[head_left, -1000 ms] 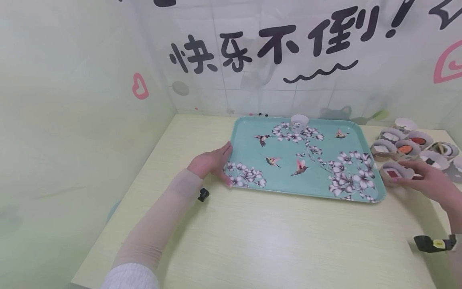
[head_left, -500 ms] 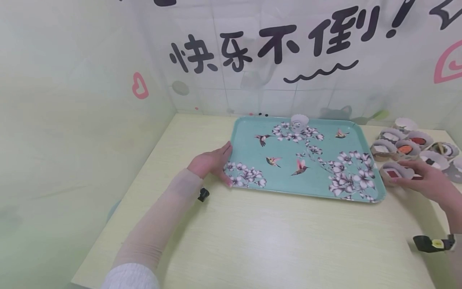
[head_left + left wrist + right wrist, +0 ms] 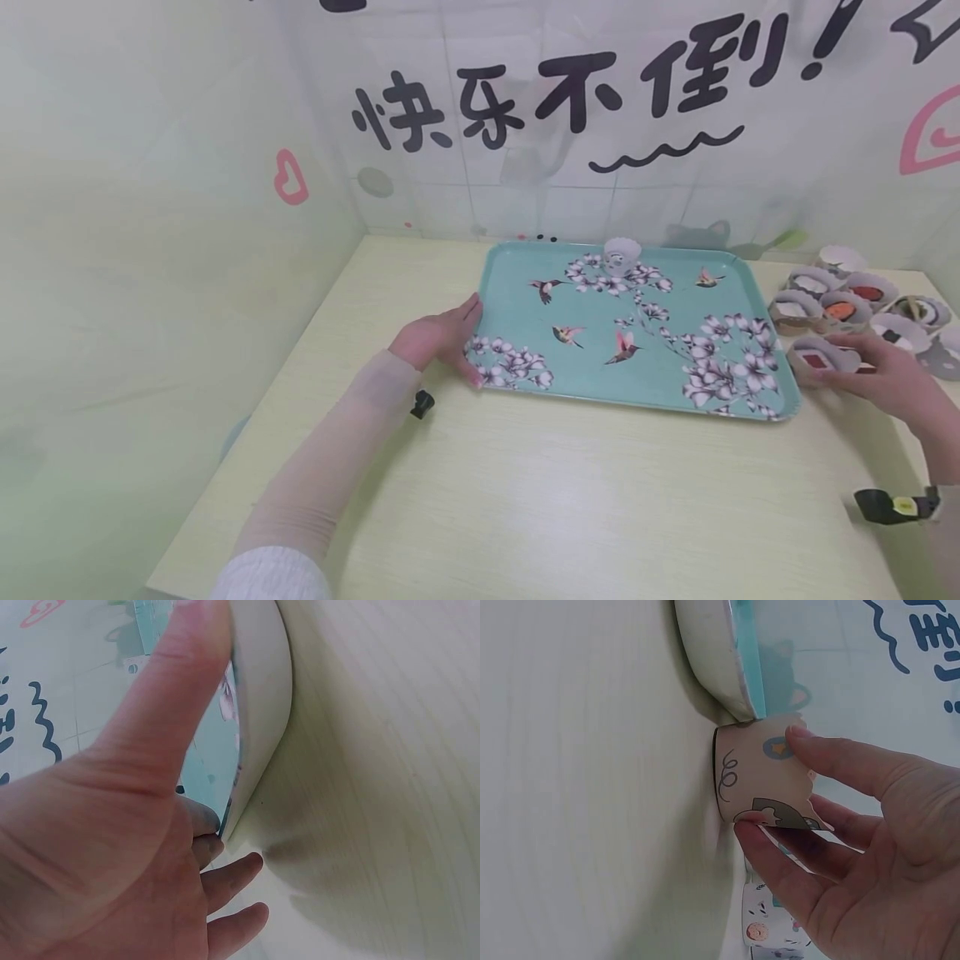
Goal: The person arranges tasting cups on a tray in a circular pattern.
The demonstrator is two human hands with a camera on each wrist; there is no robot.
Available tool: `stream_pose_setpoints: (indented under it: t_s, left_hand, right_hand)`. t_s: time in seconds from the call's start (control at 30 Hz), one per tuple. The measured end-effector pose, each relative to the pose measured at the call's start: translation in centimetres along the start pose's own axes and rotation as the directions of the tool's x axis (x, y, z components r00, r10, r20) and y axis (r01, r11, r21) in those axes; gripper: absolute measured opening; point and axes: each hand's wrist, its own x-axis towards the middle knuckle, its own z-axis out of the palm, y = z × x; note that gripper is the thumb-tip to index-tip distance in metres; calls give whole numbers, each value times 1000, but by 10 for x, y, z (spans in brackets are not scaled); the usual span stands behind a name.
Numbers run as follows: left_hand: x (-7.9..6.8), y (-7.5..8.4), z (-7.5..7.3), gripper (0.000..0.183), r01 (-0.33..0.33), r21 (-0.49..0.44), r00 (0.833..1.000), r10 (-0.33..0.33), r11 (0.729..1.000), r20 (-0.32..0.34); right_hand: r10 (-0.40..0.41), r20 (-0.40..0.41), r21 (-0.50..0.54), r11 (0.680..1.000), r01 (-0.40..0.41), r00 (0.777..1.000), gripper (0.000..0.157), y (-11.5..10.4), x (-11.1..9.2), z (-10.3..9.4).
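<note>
A teal tray [image 3: 592,367] with printed flowers and birds lies on the table. My left hand [image 3: 441,340] rests against its near-left corner, fingers along the left side and thumb at the front rim. Seen from the left wrist, the thumb [image 3: 161,697] lies stretched over the rim and the other fingers are fairly straight. Beside the tray's right side, my right hand [image 3: 892,379] pinches a small scalloped paper cup [image 3: 761,765] between thumb and fingertips. Something red and white shows inside that cup in the head view. Its base appears to stand on the table.
Several paper cups [image 3: 870,292] holding small sushi-like pieces cluster behind the right hand. One more cup [image 3: 621,257] stands on the tray near its back rim. A printed wall sheet [image 3: 540,200] rises behind the table, and another closes off the left side.
</note>
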Motion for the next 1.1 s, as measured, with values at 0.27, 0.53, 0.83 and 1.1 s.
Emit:
stream_pose_setpoints:
  t_s: [0.27,0.53,0.83,1.1]
  left_hand:
    - [-1,0,0,141,-4,2,1000,4,1000,1]
    - [0,-2,0,142,3,0,1000,-3,1000,-2]
    - [0,0,-2,141,0,7,1000,0,1000,9]
    - [-2,1,-2,139,-6,59,1000,6,998,-1]
  right_hand:
    - [-5,-18,-24,1000,4,1000,69,-2,0,-1]
    - [-13,-38,-50,999,11,999,68,-5,-1,-5]
    - [-4,-55,-46,999,1,998,69,-8,-5,-8]
    - [-19,-47,-38,999,18,999,71,-6,-2,-10]
